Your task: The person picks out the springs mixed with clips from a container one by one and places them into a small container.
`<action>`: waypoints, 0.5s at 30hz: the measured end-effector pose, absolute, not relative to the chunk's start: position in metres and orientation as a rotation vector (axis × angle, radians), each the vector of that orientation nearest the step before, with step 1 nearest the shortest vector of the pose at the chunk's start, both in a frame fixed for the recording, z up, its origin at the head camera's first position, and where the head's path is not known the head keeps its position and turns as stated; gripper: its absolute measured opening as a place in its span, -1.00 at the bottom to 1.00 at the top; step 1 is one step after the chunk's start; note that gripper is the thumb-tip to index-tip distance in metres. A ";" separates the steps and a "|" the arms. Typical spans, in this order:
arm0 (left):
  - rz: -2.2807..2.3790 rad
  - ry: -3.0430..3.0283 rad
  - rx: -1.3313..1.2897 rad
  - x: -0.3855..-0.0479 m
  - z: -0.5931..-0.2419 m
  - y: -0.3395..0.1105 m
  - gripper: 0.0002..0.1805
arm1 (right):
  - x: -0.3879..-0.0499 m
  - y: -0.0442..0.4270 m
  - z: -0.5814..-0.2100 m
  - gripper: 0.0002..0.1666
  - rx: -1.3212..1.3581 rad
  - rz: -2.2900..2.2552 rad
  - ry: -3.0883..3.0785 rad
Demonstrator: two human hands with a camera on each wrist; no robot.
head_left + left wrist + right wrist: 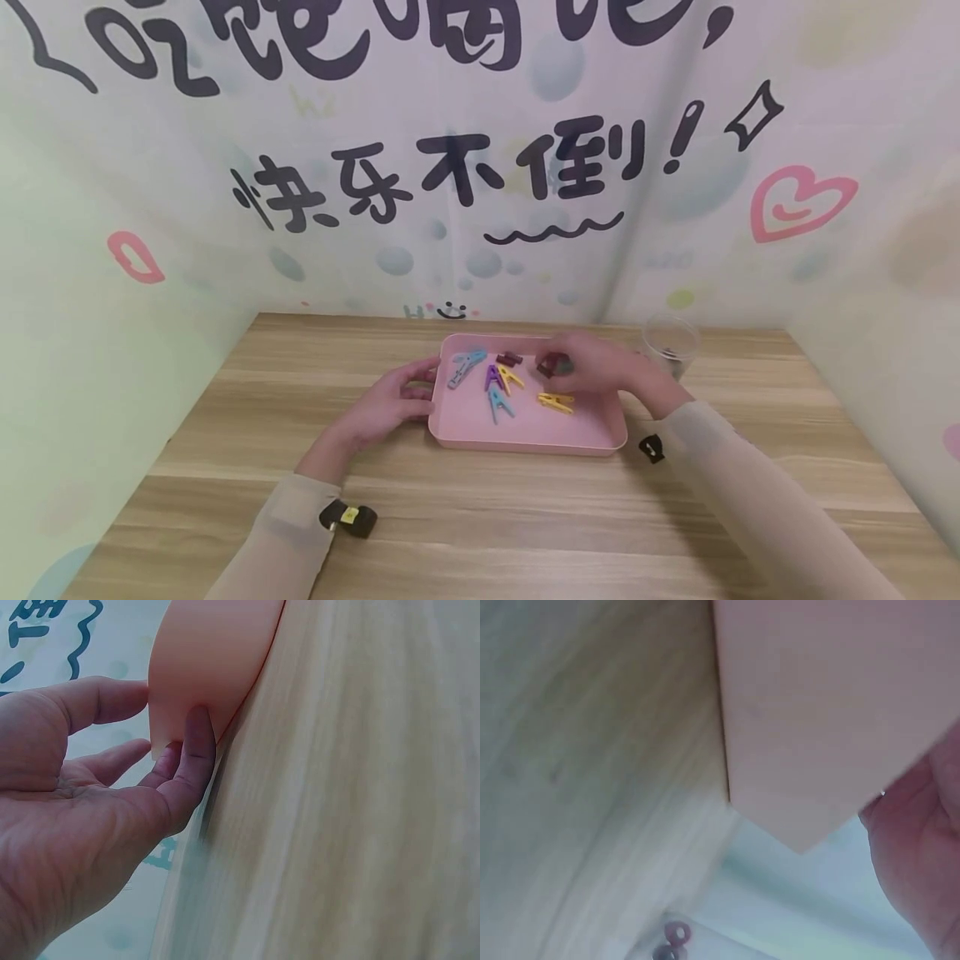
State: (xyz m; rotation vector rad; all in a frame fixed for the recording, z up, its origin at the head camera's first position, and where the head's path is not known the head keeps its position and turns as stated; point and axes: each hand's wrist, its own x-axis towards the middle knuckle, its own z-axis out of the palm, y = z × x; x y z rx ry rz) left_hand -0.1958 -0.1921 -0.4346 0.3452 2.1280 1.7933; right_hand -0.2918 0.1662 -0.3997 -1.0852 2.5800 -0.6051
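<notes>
A shallow pink tray [517, 432] lies on the wooden table in the head view. Inside are a light blue clothespin [467, 368], a second blue clothespin [500, 405], a purple clothespin [492, 377], and yellow clothespins [556, 402]. A dark red piece [510, 358] sits near the far wall. My left hand [392, 402] touches the tray's left end; its fingertips [199, 724] rest against the outer wall. Over the tray's right part, my right hand [595, 364] has its fingers around a small dark red piece [547, 364]. The tray wall hides those fingertips in the right wrist view.
A clear plastic cup [671, 340] stands behind the right forearm, with small dark rings [677, 934] inside, partly visible. Black straps with small devices [358, 521] sit at both wrists. A printed cloth wall [450, 250] rises along the table's far edge.
</notes>
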 end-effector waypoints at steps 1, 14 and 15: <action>1.792 2.128 0.346 -0.196 -0.434 -0.192 -0.20 | -0.291 0.167 -0.397 -0.72 -1.085 -0.617 2.574; 1.805 2.117 0.344 -0.195 -0.435 -0.192 -0.18 | -0.286 0.186 -0.383 -0.66 -1.145 -0.710 2.586; 1.807 2.116 0.341 -0.196 -0.435 -0.192 -0.18 | -0.286 0.188 -0.382 -0.65 -1.138 -0.706 2.587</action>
